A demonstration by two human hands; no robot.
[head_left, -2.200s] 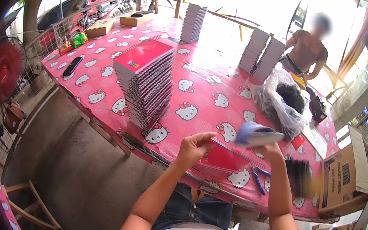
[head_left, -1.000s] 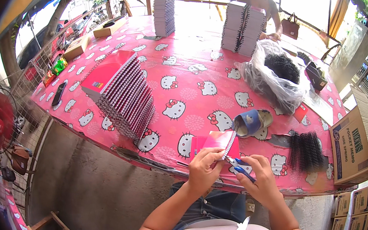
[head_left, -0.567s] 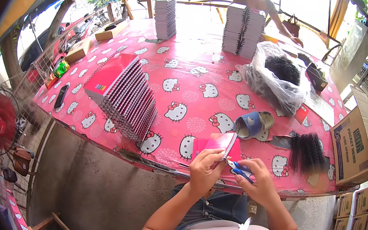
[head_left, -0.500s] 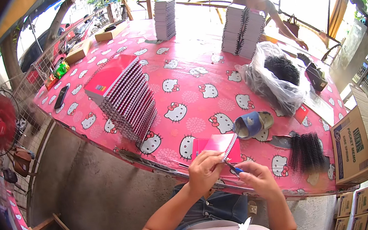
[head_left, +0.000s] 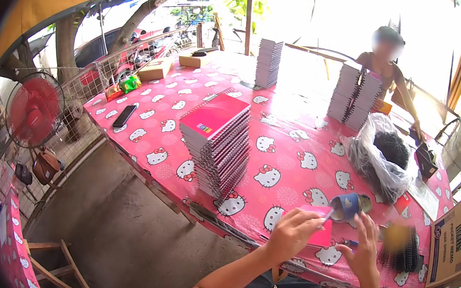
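Note:
My left hand (head_left: 294,231) is closed on a pink-covered spiral notebook (head_left: 322,210), partly lifted off the table. Below it a red-pink cover (head_left: 321,238) lies on the cloth. My right hand (head_left: 363,248) is beside it with fingers spread, holding nothing I can see. A small blue-handled tool (head_left: 348,242) shows by its thumb, partly hidden. To its right are black spiral binding coils (head_left: 404,258), with a blurred yellow patch above them. A blue and beige item shaped like a small shoe (head_left: 346,207) sits just beyond my hands.
A tall stack of pink notebooks (head_left: 220,145) stands left of centre. Farther off are more stacks (head_left: 270,63) (head_left: 354,95). A plastic bag of black coils (head_left: 380,153), an open carton (head_left: 453,240) and a phone (head_left: 125,116) lie around. A co-worker (head_left: 389,65) reaches toward a black box (head_left: 426,162).
My view has swung left, so the table appears farther right. My right hand has let go of the blue-handled tool and spread its fingers. My left hand still holds the notebook.

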